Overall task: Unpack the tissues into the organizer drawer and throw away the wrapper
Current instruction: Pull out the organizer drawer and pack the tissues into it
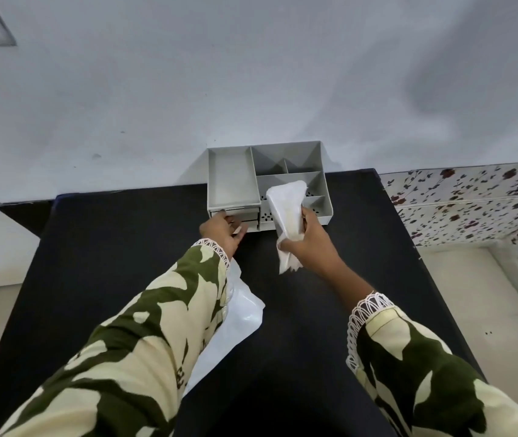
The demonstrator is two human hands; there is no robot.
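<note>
Right hand point(309, 239) closed around a white stack of tissues point(286, 209), gripped at its lower half. Stack is soft, folded, fanning wider at the top; a ragged tail hangs below the fist. It is held up just in front of the organizer's right side, covering part of the perforated front panel and the near-right compartments.

Left hand point(221, 228) at the organizer's lower left front, fingers curled against the small drawers point(242, 216) under the long tray. Two drawer fronts visible, stacked. Cannot tell whether the fingers actually pinch a handle or only touch the fronts; the fingertips are hidden behind the knuckles. Whether either drawer is pulled out at all is hard to make out.

Organizer point(264, 159) is grey plastic, set at the far edge of the black table point(314, 342), against a pale wall. One long compartment on the left, several smaller divided ones on the right.

White plastic wrapper point(238, 323) lies flat on the table, near side, partly hidden under the left sleeve point(144, 335). Both sleeves are green-and-cream patterned with lace cuffs.
</note>
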